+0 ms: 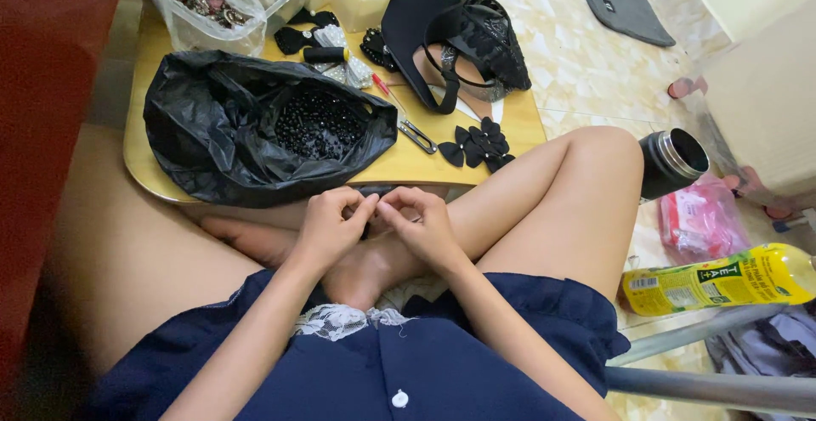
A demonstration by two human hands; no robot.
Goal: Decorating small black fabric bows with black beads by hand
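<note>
At centre frame our left hand and right hand meet, fingertips pressed together on something too small to identify. It could slip into our lap. Beyond, upper left, a black bag of beads gapes on the tabletop; lower right lies a yellow bottle, green-labelled.

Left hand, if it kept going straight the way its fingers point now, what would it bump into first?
The left hand points rightward, fingertips meeting the right hand, so it would most likely meet those fingers first. Something small may be pinched between them, but it is too tiny to make out.
</note>
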